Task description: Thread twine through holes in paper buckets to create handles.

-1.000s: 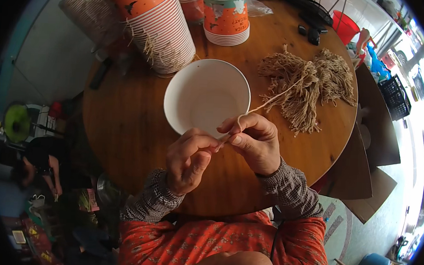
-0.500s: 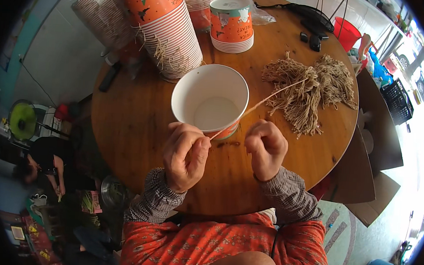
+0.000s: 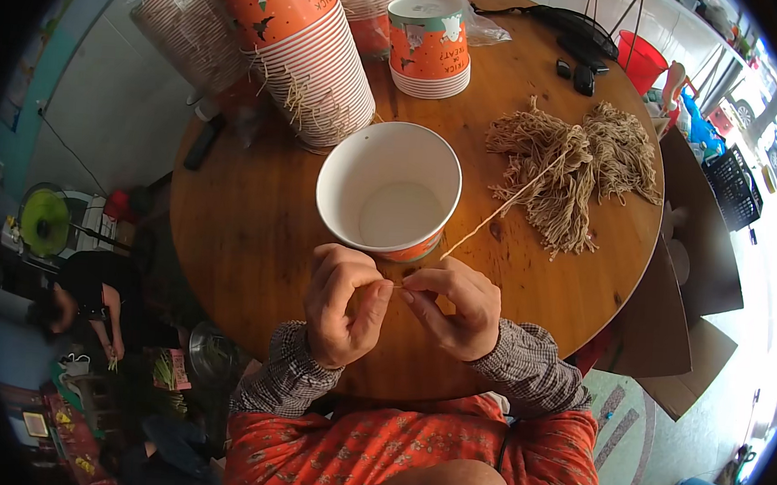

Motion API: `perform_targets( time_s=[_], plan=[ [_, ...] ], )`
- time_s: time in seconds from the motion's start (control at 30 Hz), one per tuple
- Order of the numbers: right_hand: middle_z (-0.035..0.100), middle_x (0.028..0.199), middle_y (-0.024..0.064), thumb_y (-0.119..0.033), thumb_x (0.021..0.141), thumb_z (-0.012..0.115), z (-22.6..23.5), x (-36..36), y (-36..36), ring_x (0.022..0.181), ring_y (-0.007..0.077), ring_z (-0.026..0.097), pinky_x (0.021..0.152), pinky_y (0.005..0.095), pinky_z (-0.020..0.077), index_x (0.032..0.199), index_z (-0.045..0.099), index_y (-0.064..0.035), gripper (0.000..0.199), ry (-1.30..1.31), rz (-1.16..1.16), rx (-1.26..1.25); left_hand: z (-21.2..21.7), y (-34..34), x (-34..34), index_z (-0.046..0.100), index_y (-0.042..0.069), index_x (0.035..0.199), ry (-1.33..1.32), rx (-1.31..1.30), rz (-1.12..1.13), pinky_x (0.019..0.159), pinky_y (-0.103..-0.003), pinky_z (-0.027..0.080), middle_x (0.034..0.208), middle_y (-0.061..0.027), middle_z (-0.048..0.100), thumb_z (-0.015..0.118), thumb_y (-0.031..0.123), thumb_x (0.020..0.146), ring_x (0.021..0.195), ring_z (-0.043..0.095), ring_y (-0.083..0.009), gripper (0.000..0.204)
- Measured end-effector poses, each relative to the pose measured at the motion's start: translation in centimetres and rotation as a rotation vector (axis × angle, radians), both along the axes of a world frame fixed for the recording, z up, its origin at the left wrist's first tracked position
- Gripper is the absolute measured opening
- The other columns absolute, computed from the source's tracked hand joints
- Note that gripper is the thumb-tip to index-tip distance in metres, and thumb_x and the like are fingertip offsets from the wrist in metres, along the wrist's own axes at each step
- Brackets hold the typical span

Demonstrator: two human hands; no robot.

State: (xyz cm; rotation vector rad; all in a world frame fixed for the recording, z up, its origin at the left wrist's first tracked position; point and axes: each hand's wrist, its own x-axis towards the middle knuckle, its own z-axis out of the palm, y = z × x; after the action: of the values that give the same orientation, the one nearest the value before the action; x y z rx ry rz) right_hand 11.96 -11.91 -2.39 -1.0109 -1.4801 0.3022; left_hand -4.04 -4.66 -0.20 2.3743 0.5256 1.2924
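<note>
Left hand point(image 3: 342, 304): pinched the string point(image 3: 497, 209).
Right hand point(image 3: 456, 307): pinched it too.
Bowl point(image 3: 388, 189): upright on the counter point(image 3: 247, 225).

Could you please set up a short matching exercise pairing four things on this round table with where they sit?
Things:
1. open bowl
2. string bundle
3. tilted bowl stack
4. red bucket

Places:
A. beyond the table's far right edge
B. far left of the table
C. just beyond both hands
D. right side of the table

Pairs: 1-C, 2-D, 3-B, 4-A
</note>
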Motion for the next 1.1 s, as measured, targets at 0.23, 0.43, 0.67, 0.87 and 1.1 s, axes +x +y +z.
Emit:
perform_targets(
  time_s=[0.23,0.43,0.67,0.87,1.1],
  plan=[
    [0.062,0.076,0.0075,0.002,0.073,0.074,-0.4,0.2,0.4,0.061,0.0205,0.058,0.053,0.0304,0.0461,0.091,0.062,-0.0035,0.022,-0.07,0.012,0.064,-0.9,-0.2,-0.7,0.059,0.003,0.088,-0.055,-0.164,-0.071,0.073,-0.033,0.043,0.081,-0.0075,0.058,0.066,0.005,0.087,0.076,0.055,-0.0232,0.007],
    [0.057,0.075,0.0068,0.001,0.075,0.072,-0.8,0.5,0.7,0.06,0.0213,0.056,0.05,0.0315,0.0437,0.091,0.06,-0.0037,0.02,-0.025,0.014,0.014,-0.9,0.5,-0.5,0.062,0.003,0.091,-0.046,-0.114,-0.083,0.073,-0.033,0.045,0.085,-0.0076,0.061,0.068,-0.003,0.082,0.079,0.058,-0.024,0.013],
    [0.062,0.08,0.007,0.002,0.083,0.069,-0.6,1.6,0.9,0.063,0.0152,0.06,0.057,0.0254,0.0476,0.093,0.061,-0.0012,0.013,0.137,-0.071,0.008,1.5,3.1,2.0,0.064,0.004,0.09,-0.036,0.047,-0.127,0.069,-0.033,0.046,0.083,-0.0084,0.061,0.072,0.005,0.082,0.075,0.058,-0.0242,0.011],
    [0.062,0.079,0.0065,0.002,0.084,0.067,-1.2,2.2,1.2,0.064,0.0123,0.059,0.058,0.0246,0.0475,0.089,0.06,0.0007,0.009,0.244,-0.115,-0.008,2.4,5.5,4.1,0.061,0.006,0.082,0.069,0.049,-0.201,0.083,-0.037,0.042,0.077,-0.0059,0.058,0.063,0.033,0.091,0.075,0.057,-0.025,0.028],
    [0.062,0.078,0.0064,0.004,0.084,0.068,-1.1,2.9,1.1,0.065,0.0118,0.058,0.06,0.0239,0.0478,0.089,0.06,0.001,0.01,0.193,-0.145,-0.017,1.5,5.1,5.2,0.056,0.007,0.078,0.125,0.016,-0.211,0.091,-0.041,0.039,0.074,-0.0042,0.055,0.062,0.013,0.091,0.074,0.056,-0.0249,0.015]
  ],
)
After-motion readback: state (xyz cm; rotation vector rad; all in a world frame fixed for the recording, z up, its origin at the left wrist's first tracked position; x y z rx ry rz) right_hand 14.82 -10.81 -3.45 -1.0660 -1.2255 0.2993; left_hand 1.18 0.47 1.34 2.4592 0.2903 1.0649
